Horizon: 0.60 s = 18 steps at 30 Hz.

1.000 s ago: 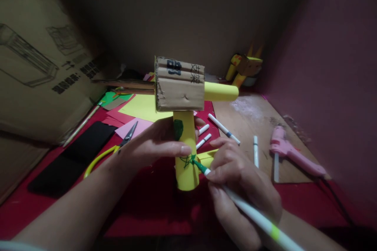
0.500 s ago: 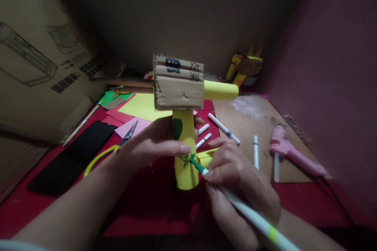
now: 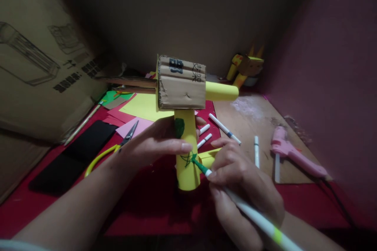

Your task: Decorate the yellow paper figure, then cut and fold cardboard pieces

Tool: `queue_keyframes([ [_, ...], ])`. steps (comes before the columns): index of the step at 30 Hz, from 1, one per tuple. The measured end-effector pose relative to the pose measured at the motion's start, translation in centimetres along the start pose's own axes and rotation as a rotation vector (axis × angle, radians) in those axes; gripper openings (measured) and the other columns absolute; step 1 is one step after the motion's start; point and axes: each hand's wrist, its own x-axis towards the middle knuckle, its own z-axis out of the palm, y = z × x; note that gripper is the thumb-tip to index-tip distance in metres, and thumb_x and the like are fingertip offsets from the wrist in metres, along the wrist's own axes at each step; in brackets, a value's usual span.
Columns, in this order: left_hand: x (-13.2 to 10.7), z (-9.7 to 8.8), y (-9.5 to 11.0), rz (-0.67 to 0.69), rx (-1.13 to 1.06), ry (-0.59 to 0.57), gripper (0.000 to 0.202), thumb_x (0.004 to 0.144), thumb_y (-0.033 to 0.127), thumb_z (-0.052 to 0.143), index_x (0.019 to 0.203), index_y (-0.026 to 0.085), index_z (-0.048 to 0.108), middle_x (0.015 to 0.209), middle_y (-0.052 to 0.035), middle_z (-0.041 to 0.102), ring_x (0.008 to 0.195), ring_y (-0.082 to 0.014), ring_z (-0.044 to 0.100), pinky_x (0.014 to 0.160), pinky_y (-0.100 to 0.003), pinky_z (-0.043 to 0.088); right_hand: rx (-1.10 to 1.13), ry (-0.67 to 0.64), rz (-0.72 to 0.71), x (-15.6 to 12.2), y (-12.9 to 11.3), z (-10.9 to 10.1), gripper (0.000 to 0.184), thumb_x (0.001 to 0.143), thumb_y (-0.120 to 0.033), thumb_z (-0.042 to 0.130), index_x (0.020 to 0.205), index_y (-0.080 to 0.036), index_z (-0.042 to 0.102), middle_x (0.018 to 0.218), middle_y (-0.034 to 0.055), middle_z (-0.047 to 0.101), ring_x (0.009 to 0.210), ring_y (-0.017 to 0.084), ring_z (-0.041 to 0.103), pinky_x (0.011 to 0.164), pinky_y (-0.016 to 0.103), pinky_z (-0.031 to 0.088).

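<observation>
My left hand (image 3: 159,141) is wrapped round a yellow paper tube (image 3: 188,178), its thumb lying across the front. The tube joins a corrugated cardboard box (image 3: 181,90), from which another yellow tube (image 3: 222,91) sticks out to the right and cardboard strips (image 3: 129,83) to the left. Pinched in my right hand (image 3: 241,180) is a green marker (image 3: 256,217) with a white barrel. Its green tip touches the lower part of the held tube, among sketched green lines. Higher on that tube is a filled dark green spot (image 3: 179,127).
Yellow-handled scissors (image 3: 101,159), a black flat item (image 3: 73,157) and coloured paper (image 3: 141,106) lie to the left. On the right are white markers (image 3: 225,128), a pink glue gun (image 3: 294,155) on a brown board (image 3: 235,125), and a giraffe-like cardboard figure (image 3: 250,64) behind.
The cardboard figure and both hands appear slightly farther right. The marker tip stays on the tube, at the right side of the green lines. Both grips are unchanged.
</observation>
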Motion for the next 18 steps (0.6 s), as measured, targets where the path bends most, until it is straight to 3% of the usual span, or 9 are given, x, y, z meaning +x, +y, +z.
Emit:
queue_keyframes([
  [12,-0.12,0.01,0.09,-0.075,0.017,0.000,0.042,0.075,0.026,0.073,0.116,0.023,0.063,0.094,0.0010,0.064,0.088,-0.0173,0.058,0.074,-0.027,0.048,-0.047,-0.107,-0.078,0.64,0.27,-0.51,0.020,0.073,-0.001,0.057,0.082,-0.019,0.059,0.062,-0.0004,0.059,0.059,0.014,0.055,0.076,0.044,0.052],
  [18,-0.06,0.19,-0.13,-0.025,-0.013,0.029,0.037,0.076,0.027,0.073,0.111,0.022,0.066,0.095,0.0004,0.065,0.085,-0.0159,0.058,0.073,-0.025,0.049,-0.073,-0.100,-0.041,0.48,0.02,-0.42,0.022,0.073,0.000,0.056,0.077,-0.021,0.058,0.061,-0.0028,0.058,0.057,0.013,0.054,0.079,0.043,0.052],
])
